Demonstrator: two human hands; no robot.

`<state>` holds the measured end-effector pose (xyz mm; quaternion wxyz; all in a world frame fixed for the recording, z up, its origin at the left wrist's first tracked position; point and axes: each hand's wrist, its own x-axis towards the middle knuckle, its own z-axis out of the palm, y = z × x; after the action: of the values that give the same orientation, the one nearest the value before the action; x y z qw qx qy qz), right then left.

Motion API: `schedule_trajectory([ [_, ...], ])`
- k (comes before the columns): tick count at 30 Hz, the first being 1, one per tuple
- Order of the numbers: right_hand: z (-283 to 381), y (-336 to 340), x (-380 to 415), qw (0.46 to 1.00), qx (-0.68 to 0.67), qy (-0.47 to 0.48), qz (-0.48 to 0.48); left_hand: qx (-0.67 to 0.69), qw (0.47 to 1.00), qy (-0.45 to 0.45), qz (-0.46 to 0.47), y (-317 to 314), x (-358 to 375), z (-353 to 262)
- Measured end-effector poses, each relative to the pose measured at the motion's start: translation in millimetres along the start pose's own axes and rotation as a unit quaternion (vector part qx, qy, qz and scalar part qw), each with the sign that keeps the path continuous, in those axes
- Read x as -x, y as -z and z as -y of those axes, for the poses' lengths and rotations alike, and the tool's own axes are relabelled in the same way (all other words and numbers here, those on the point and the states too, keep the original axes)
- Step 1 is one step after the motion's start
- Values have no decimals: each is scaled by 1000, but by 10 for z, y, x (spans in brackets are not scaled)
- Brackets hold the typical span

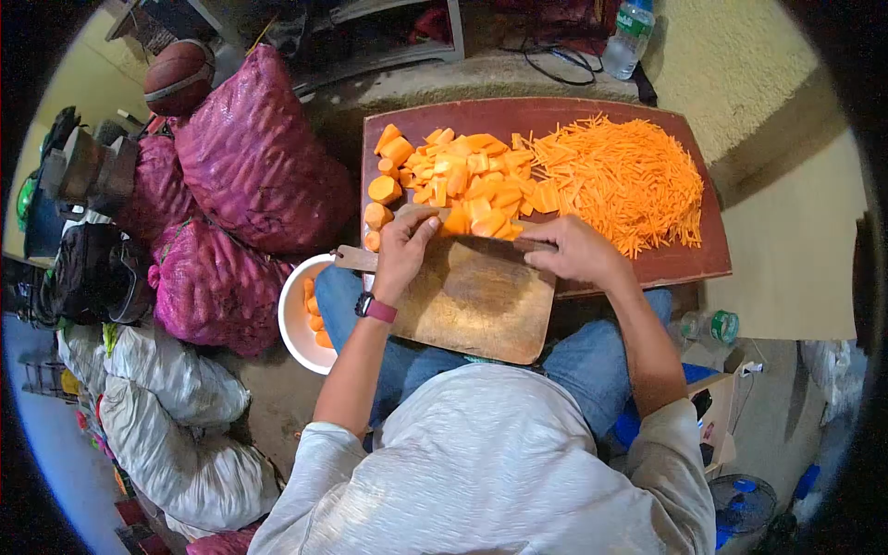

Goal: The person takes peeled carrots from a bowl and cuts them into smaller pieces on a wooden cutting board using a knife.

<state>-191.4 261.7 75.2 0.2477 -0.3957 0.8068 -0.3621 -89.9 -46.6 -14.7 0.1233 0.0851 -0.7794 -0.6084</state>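
Observation:
My left hand [407, 242] is at the far left corner of a worn wooden cutting board [472, 305], fingers bent and closed against an orange carrot piece [454, 222]. My right hand [572, 250] is wrapped round the dark handle of a knife [536, 245] at the board's far right corner. Most of the blade is hard to make out among the pieces. The board rests across my lap, its handle pointing left. Just beyond it, a heap of carrot chunks and slices [476, 176] lies on a reddish-brown table [647, 268]. Right of that is a large pile of thin carrot strips [620, 180].
A white basin [294, 342] holding carrot pieces stands left of my knee. Full magenta mesh sacks [259, 148] and white sacks [176, 435] crowd the left side. A basketball [179, 78] sits on the sacks. Plastic bottles [629, 42] stand behind the table and to the right.

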Motion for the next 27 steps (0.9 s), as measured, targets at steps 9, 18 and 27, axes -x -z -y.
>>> schedule_trajectory([
  [9,-150,49,11,993,-37,-36,-104,-215,956,-180,-86,-195,-49,21],
  [18,251,-450,719,991,-26,-64,-111,-361,917,-167,-37,-259,-19,-92],
  [27,235,-763,875,993,56,-28,-105,-384,901,-197,-47,-272,-42,1],
])
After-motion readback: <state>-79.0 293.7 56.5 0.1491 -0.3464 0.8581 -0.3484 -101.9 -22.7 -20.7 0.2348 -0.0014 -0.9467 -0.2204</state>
